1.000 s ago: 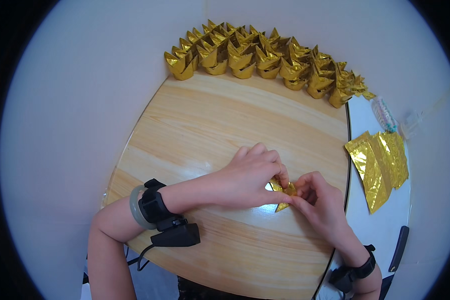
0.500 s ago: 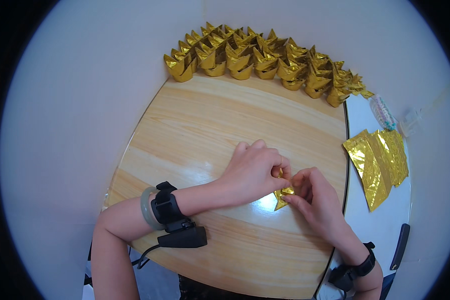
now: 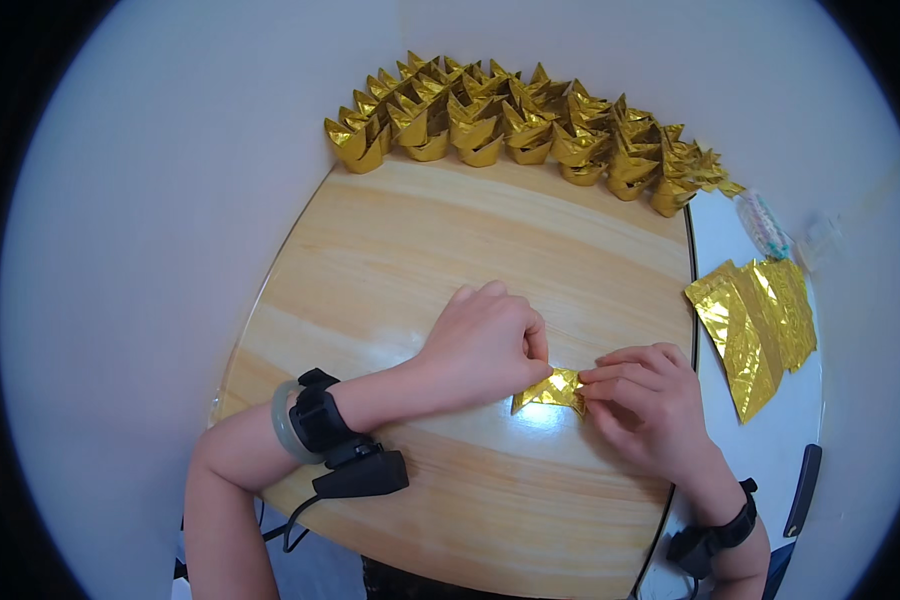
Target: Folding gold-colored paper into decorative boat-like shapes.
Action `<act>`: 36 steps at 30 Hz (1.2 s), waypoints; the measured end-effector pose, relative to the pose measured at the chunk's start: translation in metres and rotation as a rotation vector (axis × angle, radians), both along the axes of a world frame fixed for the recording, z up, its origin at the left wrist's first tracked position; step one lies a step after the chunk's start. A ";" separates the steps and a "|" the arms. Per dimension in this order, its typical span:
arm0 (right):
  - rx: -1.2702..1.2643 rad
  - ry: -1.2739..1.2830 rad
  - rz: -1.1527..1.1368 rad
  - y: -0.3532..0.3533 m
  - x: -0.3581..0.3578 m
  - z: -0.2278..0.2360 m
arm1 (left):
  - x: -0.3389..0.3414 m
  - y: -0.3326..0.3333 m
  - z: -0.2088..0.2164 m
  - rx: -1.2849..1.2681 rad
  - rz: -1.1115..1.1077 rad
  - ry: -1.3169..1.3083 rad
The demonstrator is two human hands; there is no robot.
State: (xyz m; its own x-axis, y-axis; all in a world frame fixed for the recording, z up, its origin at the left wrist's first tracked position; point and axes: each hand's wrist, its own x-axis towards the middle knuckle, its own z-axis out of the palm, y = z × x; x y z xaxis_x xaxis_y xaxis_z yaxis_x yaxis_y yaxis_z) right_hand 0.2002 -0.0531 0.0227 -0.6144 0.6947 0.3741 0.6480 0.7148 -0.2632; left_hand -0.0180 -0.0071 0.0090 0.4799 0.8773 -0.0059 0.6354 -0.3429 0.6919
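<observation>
A small piece of folded gold foil paper (image 3: 553, 390) lies low over the wooden tabletop, stretched between my two hands. My left hand (image 3: 490, 340) pinches its left end, thumb and fingers closed on it. At the right end, my right hand (image 3: 645, 400) grips the edge between thumb and fingertips. The paper is creased, with pointed corners at its ends. Parts of both ends are hidden by my fingers.
Several finished-looking gold paper ingots (image 3: 480, 125) stand nested in rows along the table's far edge. On the white surface at right lie flat gold foil sheets (image 3: 745, 340), a clear plastic package (image 3: 763, 225) and a black-handled object (image 3: 803, 490). A wooden table (image 3: 450, 240) spans the middle.
My left hand has shifted left and my right hand slightly right. The foil paper, upright and mostly covered before, is now turned sideways and shows between them.
</observation>
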 end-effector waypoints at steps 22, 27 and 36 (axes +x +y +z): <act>-0.248 -0.111 0.086 -0.002 0.016 0.001 | -0.004 -0.008 -0.009 0.093 -0.020 -0.045; -0.350 -0.382 0.140 -0.010 0.008 0.005 | -0.004 -0.006 -0.012 0.094 -0.029 -0.014; -0.331 -0.552 0.151 -0.014 0.012 0.013 | -0.006 -0.005 -0.013 0.095 -0.046 -0.018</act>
